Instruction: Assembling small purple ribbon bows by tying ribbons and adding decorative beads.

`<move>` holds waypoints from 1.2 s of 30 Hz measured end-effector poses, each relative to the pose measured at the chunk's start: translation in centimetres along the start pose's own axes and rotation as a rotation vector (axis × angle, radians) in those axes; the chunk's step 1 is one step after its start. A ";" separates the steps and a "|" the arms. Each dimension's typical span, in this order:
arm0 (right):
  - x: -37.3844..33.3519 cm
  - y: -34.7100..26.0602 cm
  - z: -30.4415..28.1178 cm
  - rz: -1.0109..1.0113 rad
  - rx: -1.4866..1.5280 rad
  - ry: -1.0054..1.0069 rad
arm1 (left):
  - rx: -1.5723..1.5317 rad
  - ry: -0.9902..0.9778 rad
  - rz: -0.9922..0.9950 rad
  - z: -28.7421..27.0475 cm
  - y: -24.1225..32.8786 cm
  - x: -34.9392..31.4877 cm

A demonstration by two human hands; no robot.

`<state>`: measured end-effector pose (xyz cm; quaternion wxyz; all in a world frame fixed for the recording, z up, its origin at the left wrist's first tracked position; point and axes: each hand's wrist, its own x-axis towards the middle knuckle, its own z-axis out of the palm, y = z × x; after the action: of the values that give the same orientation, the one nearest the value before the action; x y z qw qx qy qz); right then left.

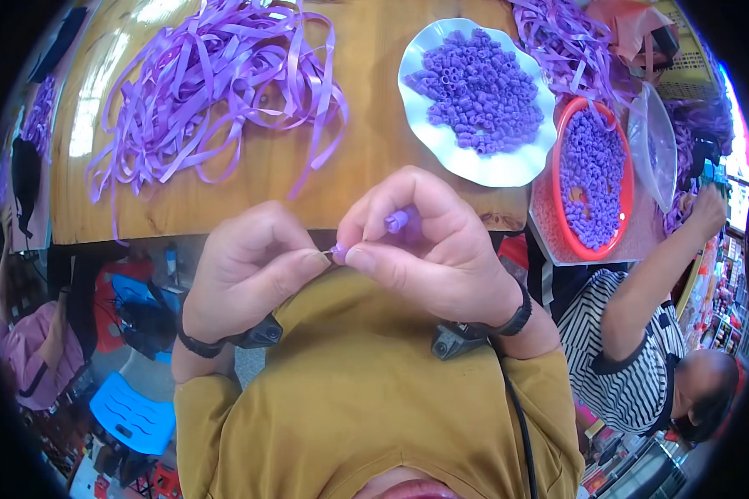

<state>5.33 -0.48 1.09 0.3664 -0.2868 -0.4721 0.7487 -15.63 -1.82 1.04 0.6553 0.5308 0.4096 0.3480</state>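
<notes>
My left hand (pixel 250 270) is closed in a pinch on a thin metallic pin-like piece (pixel 328 251), whose exact kind is too small to make out. Right against it, the thumb and index finger of my right hand (pixel 433 254) pinch a small purple piece (pixel 339 257). A curled purple tube (pixel 398 221) rests in the curve of my right fingers. Beyond my hands, on the wooden table (pixel 366 100), stands a white scalloped plate (pixel 423 137) heaped with small purple tubes (pixel 483 91). A loose pile of purple ribbon (pixel 216 91) lies at the far left.
Right of the plate is a red oval basket (pixel 630 200) full of similar purple tubes, beside a clear plastic container (pixel 653 150). More ribbon (pixel 570 41) lies behind. A co-worker in stripes (pixel 624 341) reaches in at right. A blue stool (pixel 133 412) stands at lower left.
</notes>
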 end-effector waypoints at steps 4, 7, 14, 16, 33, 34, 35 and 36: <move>0.2 -0.3 0.1 0.014 -0.004 0.014 | -0.016 -0.012 0.008 0.1 -0.1 0.1; 0.2 -0.4 0.0 0.116 -0.041 0.004 | -0.030 0.034 0.091 0.7 0.2 0.5; 0.0 -1.1 -0.9 0.030 -0.170 -0.026 | -0.266 0.155 0.058 0.6 -0.9 1.1; -0.3 -1.6 -0.8 -0.008 -0.191 -0.017 | -0.301 0.171 0.050 1.0 -0.9 1.1; 0.6 -11.9 -5.1 -0.520 0.328 0.513 | -0.348 -0.348 -0.337 2.4 -0.8 2.9; 1.0 -13.9 -6.6 -0.592 0.214 0.528 | -0.307 -0.261 -0.329 2.2 -1.2 2.5; 1.6 -16.2 -8.0 -0.631 0.292 0.473 | -0.306 -0.263 -0.324 1.7 -1.7 2.1; 0.5 -19.9 -11.3 -0.614 0.119 0.131 | -0.267 -0.236 -0.366 1.5 -1.6 2.3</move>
<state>19.36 11.19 14.85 0.6211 -0.1563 -0.4673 0.6095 -13.27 -0.68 -0.75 0.8149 0.3934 0.3700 0.2104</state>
